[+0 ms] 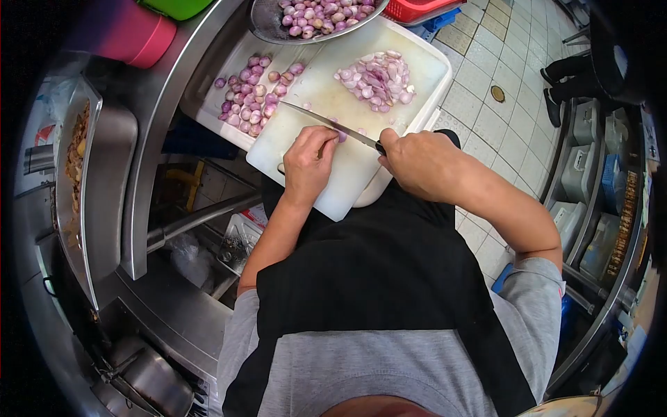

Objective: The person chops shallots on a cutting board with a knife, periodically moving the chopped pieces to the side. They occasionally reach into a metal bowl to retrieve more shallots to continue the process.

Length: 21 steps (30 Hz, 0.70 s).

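Note:
My right hand (420,163) is wrapped around the black handle of a kitchen knife (316,115), whose long blade points left across the white cutting board (271,147). Just below the blade, my left hand (309,160) has its fingers bunched on a small purple shallot (341,136), mostly hidden by the fingertips and the blade. A heap of sliced shallots (375,82) lies on the far right of the board. Many whole peeled shallots (250,97) are spread in the white tray (196,104) at the left.
A metal bowl (267,31) full of shallots stands at the far edge, beside a red basket (410,10). On the left are a steel counter edge (156,125), a pink bucket (149,42) and a metal food pan (114,181). Another person's legs (566,76) show at far right, near shelved containers (578,167).

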Each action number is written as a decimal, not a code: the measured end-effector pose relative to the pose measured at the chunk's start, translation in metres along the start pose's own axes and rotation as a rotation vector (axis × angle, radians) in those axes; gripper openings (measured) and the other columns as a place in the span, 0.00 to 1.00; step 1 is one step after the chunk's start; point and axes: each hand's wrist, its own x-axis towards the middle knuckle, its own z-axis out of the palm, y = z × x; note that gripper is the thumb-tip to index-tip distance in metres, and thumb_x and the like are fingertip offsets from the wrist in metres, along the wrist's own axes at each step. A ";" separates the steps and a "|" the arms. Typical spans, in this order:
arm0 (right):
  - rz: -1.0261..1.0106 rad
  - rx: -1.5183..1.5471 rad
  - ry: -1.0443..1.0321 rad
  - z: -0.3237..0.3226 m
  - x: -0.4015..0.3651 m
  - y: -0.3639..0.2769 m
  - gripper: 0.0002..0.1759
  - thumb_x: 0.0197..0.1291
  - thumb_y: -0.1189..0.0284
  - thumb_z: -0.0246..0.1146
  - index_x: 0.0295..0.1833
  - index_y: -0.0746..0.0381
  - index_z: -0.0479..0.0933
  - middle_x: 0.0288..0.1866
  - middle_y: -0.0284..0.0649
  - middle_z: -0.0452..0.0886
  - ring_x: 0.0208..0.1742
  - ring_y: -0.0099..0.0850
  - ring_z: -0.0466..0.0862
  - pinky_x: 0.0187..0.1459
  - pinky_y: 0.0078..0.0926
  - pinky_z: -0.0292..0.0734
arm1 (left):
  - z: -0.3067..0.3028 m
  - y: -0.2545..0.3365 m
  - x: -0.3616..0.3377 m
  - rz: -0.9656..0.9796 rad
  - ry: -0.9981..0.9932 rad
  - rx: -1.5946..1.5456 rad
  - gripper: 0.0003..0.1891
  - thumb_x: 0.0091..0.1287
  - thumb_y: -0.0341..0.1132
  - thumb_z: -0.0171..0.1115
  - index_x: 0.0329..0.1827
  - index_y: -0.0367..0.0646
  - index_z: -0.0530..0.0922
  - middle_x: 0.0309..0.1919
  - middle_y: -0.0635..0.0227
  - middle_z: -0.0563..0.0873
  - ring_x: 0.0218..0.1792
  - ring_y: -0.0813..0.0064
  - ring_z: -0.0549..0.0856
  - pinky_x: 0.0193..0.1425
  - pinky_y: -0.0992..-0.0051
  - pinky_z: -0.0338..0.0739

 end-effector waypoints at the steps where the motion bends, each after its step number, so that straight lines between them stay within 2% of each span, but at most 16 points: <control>1: 0.003 0.000 -0.006 0.003 -0.001 -0.001 0.17 0.71 0.64 0.54 0.44 0.70 0.66 0.22 0.53 0.81 0.27 0.53 0.84 0.29 0.49 0.79 | 0.000 0.000 0.000 0.012 0.007 0.010 0.05 0.60 0.22 0.67 0.38 0.39 0.82 0.37 0.61 0.85 0.37 0.61 0.86 0.41 0.69 0.82; 5: 0.031 0.105 0.110 0.046 0.009 0.006 0.17 0.71 0.63 0.55 0.45 0.69 0.66 0.22 0.53 0.81 0.26 0.53 0.84 0.29 0.48 0.79 | 0.000 0.001 -0.001 0.007 0.010 0.004 0.05 0.60 0.22 0.67 0.38 0.39 0.82 0.37 0.61 0.85 0.36 0.61 0.86 0.41 0.69 0.81; 9: -0.024 0.077 0.205 0.047 0.016 0.010 0.17 0.71 0.63 0.56 0.45 0.68 0.66 0.22 0.52 0.81 0.26 0.53 0.84 0.29 0.49 0.79 | -0.001 0.003 0.000 0.029 0.031 0.015 0.05 0.60 0.23 0.67 0.38 0.39 0.82 0.37 0.61 0.85 0.36 0.61 0.86 0.40 0.68 0.81; 10: -0.022 0.078 0.208 0.035 0.013 0.006 0.17 0.71 0.63 0.56 0.45 0.68 0.66 0.22 0.52 0.81 0.26 0.53 0.84 0.29 0.49 0.79 | -0.001 0.003 0.001 0.041 0.033 0.017 0.05 0.60 0.23 0.66 0.38 0.39 0.82 0.36 0.61 0.84 0.36 0.61 0.86 0.40 0.68 0.81; 12: 0.010 0.039 0.070 0.009 0.007 -0.002 0.16 0.70 0.63 0.56 0.44 0.67 0.65 0.21 0.52 0.81 0.27 0.53 0.84 0.29 0.49 0.78 | -0.002 0.003 -0.001 0.019 0.015 0.030 0.05 0.60 0.22 0.67 0.38 0.38 0.82 0.37 0.61 0.85 0.37 0.63 0.87 0.41 0.70 0.82; 14: 0.020 0.053 0.073 0.009 -0.001 -0.004 0.16 0.70 0.63 0.57 0.44 0.67 0.65 0.22 0.53 0.81 0.27 0.54 0.84 0.28 0.49 0.78 | -0.001 0.002 -0.002 -0.001 -0.001 0.041 0.06 0.60 0.21 0.67 0.39 0.38 0.83 0.37 0.61 0.86 0.38 0.64 0.87 0.43 0.71 0.83; 16: 0.023 0.059 0.073 0.019 0.001 -0.002 0.16 0.70 0.63 0.57 0.44 0.67 0.64 0.22 0.53 0.81 0.27 0.54 0.84 0.28 0.50 0.78 | 0.001 0.000 -0.001 0.054 0.036 0.014 0.05 0.60 0.22 0.67 0.37 0.39 0.81 0.35 0.61 0.84 0.35 0.61 0.86 0.39 0.67 0.80; 18: 0.017 0.108 0.201 0.049 0.012 0.001 0.16 0.70 0.64 0.57 0.44 0.67 0.65 0.22 0.53 0.81 0.28 0.55 0.84 0.29 0.50 0.78 | -0.001 0.003 -0.001 0.044 0.035 0.005 0.05 0.59 0.22 0.67 0.37 0.39 0.81 0.35 0.61 0.84 0.35 0.61 0.85 0.39 0.67 0.80; 21: 0.002 0.146 0.235 0.055 0.019 0.008 0.16 0.70 0.64 0.57 0.44 0.67 0.64 0.22 0.53 0.81 0.28 0.56 0.83 0.28 0.51 0.77 | -0.001 0.003 -0.002 0.033 0.034 0.002 0.05 0.59 0.22 0.67 0.37 0.39 0.81 0.35 0.61 0.83 0.34 0.61 0.85 0.38 0.67 0.80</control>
